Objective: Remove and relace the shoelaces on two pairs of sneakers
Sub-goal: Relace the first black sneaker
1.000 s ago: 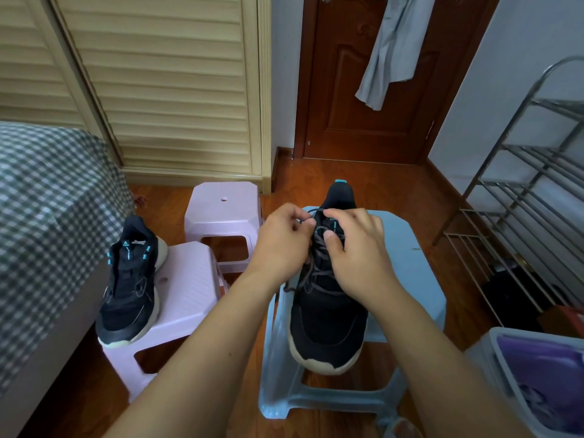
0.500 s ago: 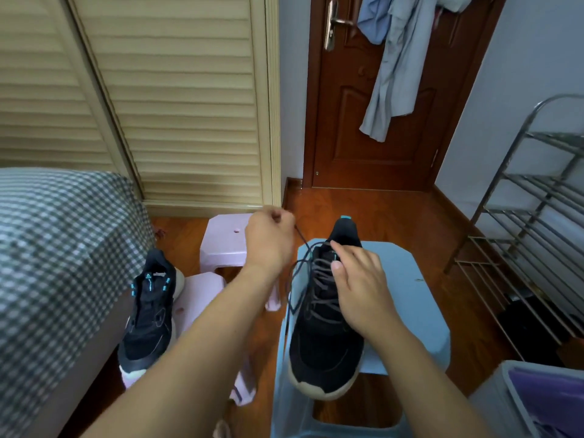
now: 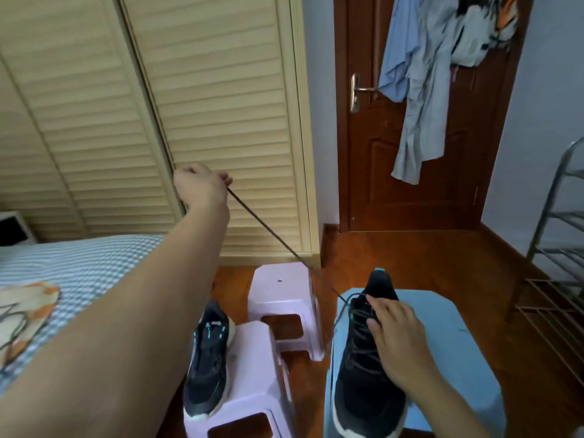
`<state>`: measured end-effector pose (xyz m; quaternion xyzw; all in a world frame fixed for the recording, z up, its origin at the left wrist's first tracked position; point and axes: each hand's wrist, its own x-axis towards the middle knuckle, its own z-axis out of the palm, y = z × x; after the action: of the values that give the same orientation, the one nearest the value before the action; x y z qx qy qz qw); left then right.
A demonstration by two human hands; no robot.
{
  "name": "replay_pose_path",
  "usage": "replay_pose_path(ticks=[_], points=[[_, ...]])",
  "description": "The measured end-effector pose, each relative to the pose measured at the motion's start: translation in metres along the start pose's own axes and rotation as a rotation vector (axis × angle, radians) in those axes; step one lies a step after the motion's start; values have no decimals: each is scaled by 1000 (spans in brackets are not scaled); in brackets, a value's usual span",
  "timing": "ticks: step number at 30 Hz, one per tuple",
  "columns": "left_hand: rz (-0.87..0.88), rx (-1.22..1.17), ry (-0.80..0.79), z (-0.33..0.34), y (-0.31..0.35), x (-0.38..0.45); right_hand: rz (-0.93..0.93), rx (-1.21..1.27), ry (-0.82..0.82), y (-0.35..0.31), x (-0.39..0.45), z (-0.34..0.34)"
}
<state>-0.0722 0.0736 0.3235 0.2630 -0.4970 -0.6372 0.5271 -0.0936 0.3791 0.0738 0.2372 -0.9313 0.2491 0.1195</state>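
Note:
A black sneaker [image 3: 363, 387] with a white sole stands on the blue stool [image 3: 448, 349]. My right hand [image 3: 398, 339] rests on its laced upper and holds it down. My left hand [image 3: 202, 184] is raised high to the left and pinches the end of the dark shoelace [image 3: 275, 238]. The lace runs taut from that hand down to the sneaker's top eyelets. A second black sneaker [image 3: 208, 365] with teal accents sits on a pink stool [image 3: 249, 384] to the left.
Another pink stool [image 3: 281, 289] stands behind the first. A checked bed [image 3: 82, 267] lies at the left, with an orange-and-white item and a loose lace on it. Louvred wardrobe doors, a brown door with hanging clothes [image 3: 420, 90] and a metal rack [image 3: 556, 263] surround the spot.
My left hand has pulled the lace up and away to the left, drawing a long taut length out of the sneaker. My right hand stays on the shoe. The camera has tilted upward.

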Motion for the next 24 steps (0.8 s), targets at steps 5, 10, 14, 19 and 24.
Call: replay_pose_path(ticks=[5, 10, 14, 19, 24], points=[[-178, 597, -471, -13, -85, -70, 111, 437, 142, -1, 3, 0], [-472, 740, -889, -40, -179, -167, 311, 346, 80, 8, 14, -12], [-401, 438, -777, -29, -207, -193, 298, 289, 36, 5, 18, -9], [-458, 128, -605, -35, -216, -212, 519, 1005, 191, 3, 21, -20], [-529, 86, -549, -46, -215, -208, 705, 1484, 142, 10, 11, -27]])
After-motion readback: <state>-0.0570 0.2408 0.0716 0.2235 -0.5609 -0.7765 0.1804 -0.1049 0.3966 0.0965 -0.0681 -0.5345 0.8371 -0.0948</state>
